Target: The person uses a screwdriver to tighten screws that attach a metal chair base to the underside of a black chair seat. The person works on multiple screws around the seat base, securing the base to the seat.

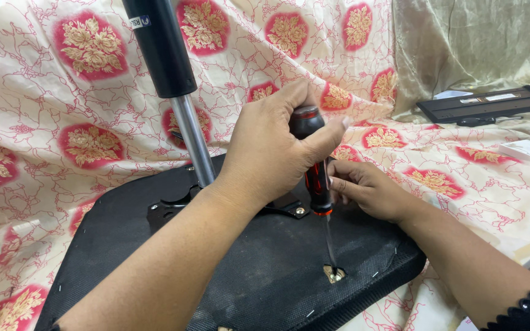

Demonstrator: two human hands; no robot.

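Observation:
A black and red screwdriver [318, 181] stands nearly upright, its tip in a brass fitting [334, 274] near the front edge of an upturned black chair seat [259, 276]. My left hand [271, 147] is wrapped over the top of the handle. My right hand [369, 190] rests on the seat to the right, its fingertips pinching the lower handle. A black lace cuff shows on my right wrist.
A black gas cylinder [162, 49] with a silver rod [194, 144] rises from a black metal bracket [167, 209] on the seat. A cream and red floral cloth [62, 98] covers the surface. A flat black device [486, 104] and a white box [529, 150] lie at the right.

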